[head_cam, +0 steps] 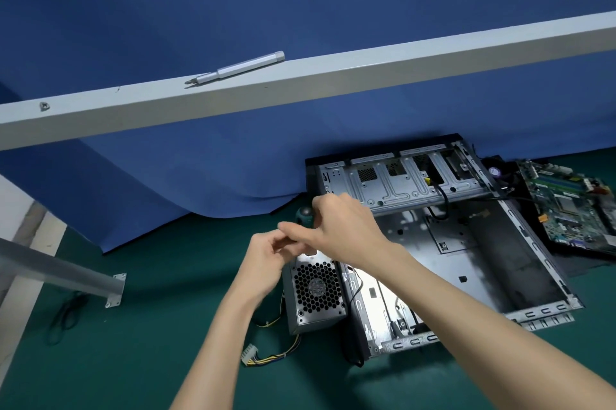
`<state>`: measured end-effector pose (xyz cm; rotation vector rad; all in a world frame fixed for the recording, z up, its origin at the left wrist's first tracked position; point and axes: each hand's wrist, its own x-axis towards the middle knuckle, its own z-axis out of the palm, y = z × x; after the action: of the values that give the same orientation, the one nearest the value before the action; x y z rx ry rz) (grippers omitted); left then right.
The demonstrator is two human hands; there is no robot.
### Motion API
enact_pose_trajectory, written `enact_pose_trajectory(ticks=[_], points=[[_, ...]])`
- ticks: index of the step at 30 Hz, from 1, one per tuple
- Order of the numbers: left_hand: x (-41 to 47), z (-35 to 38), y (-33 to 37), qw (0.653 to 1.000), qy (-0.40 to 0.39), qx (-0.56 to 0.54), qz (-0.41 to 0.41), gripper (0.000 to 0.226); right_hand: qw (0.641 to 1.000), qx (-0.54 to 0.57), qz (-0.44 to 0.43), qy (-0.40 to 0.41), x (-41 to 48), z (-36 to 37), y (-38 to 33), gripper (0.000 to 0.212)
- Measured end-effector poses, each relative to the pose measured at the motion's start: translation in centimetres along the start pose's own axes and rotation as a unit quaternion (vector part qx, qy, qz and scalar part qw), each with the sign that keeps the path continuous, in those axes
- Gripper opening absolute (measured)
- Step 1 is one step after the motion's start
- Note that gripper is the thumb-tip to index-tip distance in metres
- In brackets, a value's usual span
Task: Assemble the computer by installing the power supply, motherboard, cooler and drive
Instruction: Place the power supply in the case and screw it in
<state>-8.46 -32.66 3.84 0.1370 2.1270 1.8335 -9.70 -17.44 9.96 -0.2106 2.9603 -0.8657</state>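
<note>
— Two hands logged: left hand [266, 254] curled, meeting right hand [343, 231] above the power supply [316, 293]; what the fingers grasp, cannot tell
— Judged step: power supply, standing just left of case [466, 263], uninstalled; next, lift it in

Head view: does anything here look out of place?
Yes: the screwdriver lies perched along the top edge of the beam, where it might roll off. The power supply stands outside the case, its cables loose on the floor.
</note>
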Motion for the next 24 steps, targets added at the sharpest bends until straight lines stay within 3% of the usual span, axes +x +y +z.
enact_pose_trajectory(ticks=[4, 8, 12, 16, 22, 24], points=[[0.0, -0.7, -0.1, 0.999, -0.036, -0.002, -0.010, 0.027, 0.995, 0.093, -0.039, -0.010, -0.4, 0.3, 0.5, 0.034], [0.2, 0.2, -0.1, 0.999, -0.006, -0.027, -0.018, 0.030, 1.000, -0.002, 0.009, 0.024, 0.1, 0.0, 0.2, 0.050], [0.3, -0.1, -0.4, 1.000, -0.001, 0.005, -0.013, 0.028, 0.998, 0.054, -0.040, -0.014, 0.1, -0.4, 0.7, 0.031], [0.3, -0.3, -0.4, 0.999, 0.041, 0.031, -0.019, 0.029, 1.000, -0.007, 0.004, 0.015, 0.2, -0.4, 0.4, 0.050], [0.0, -0.6, 0.3, 0.999, 0.011, 0.048, 0.017, 0.023, 0.997, 0.062, -0.032, -0.015, -0.7, 0.1, 0.5, 0.030], [-0.1, -0.4, 0.3, 0.999, 0.002, 0.044, 0.013, 0.024, 1.000, 0.029, -0.009, 0.004, -0.8, 0.5, 0.5, 0.039]])
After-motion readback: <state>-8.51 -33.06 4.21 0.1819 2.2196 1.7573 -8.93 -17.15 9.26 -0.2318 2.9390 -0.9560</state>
